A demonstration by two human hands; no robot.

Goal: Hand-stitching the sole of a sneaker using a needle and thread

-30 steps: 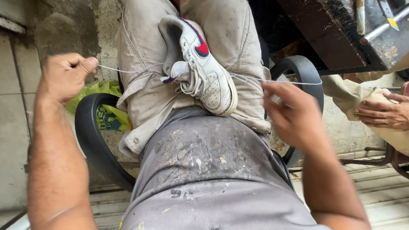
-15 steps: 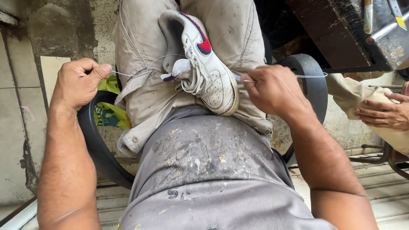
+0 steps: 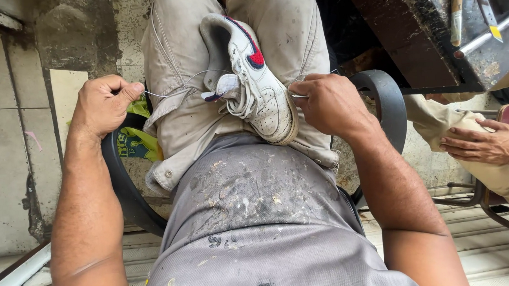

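On your lap, between your two hands, lies the white sneaker (image 3: 255,84), sole side turned toward your right, its red-and-navy mark facing up and its toe pointing back toward your belly. It rests across your beige trousers (image 3: 179,78), just above the hem of your paint-spattered grey shirt (image 3: 251,216).

A thin pale thread (image 3: 168,95) runs from the shoe's tongue out to your left hand (image 3: 103,103). That hand is curled into a fist well to the left of the shoe, thumb pressed on the forefinger, pinching the thread's end; the line sags slightly between fist and shoe.

Your right hand (image 3: 329,104) sits right against the shoe's sole edge, fingers folded tight. A slim metal needle (image 3: 298,95) shows at the fingertips, pointing into the side of the sole; whether the fingers grip it or only press on it, you cannot tell from this angle.

Behind your legs curves a black rubber tyre (image 3: 386,107). To your right, another person's hand (image 3: 483,146) rests on a beige-clad knee, and a dark, worn workbench (image 3: 426,41) stands above.
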